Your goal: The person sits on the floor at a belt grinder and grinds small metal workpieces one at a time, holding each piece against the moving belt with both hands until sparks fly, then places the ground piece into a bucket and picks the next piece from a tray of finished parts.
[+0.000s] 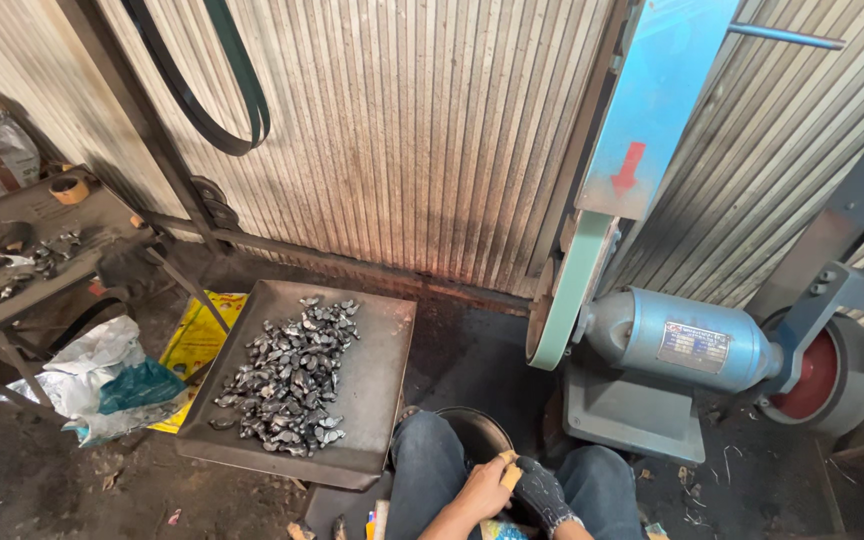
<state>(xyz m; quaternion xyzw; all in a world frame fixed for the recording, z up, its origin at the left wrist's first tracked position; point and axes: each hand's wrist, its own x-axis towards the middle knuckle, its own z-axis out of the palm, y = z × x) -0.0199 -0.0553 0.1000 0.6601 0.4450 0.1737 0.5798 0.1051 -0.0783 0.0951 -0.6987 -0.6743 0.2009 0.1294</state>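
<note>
A blue belt-grinding machine (667,345) with a pale green sanding belt (569,290) stands against a corrugated metal wall (412,130). A dark metal tray (372,400) on the floor holds a heap of small grey metal pieces (292,375). Beside it lie a yellow sack (192,335) and crumpled plastic bags (102,380); a cluttered workbench (22,250) sits at left.

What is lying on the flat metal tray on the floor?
On the metal tray lies a loose heap of small dark, shiny metal pieces, spread along its left-middle part. The rest of the tray's surface shows bare. Whatever sits beneath the heap or under the tray is covered.
</note>
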